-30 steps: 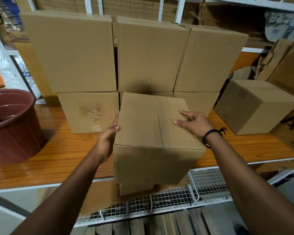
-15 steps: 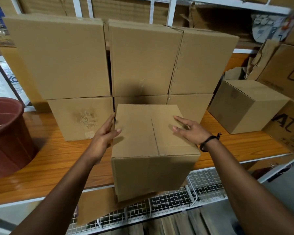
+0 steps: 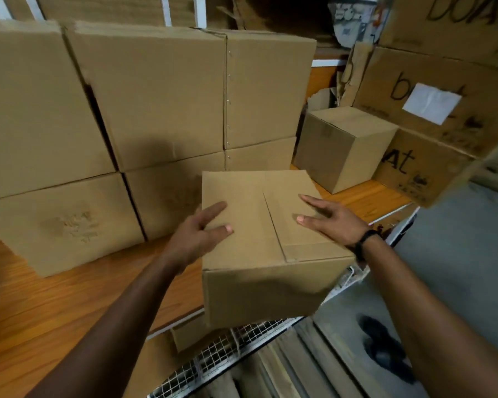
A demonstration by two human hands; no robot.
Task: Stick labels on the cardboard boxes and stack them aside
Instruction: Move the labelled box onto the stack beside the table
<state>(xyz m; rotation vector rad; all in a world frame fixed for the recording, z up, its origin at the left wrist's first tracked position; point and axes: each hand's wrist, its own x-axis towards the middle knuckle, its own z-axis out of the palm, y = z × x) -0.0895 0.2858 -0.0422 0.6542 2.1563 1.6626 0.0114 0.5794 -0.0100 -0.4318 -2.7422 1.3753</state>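
Person's wearing a thin black band (image 3: pixel 363 245) on the right wrist, and it's sitting snug just behind the right hand (image 3: pixel 335 222). Both forearms are showing bare right out to the frame edge, left hand (image 3: pixel 194 239) and wrist too. Down low a dark blurry shape (image 3: pixel 385 346) is maybe showing a shoe, can't tell.

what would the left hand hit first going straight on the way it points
The left hand would skim over the front box, then probably meet the stacked boxes behind; depth is unclear.
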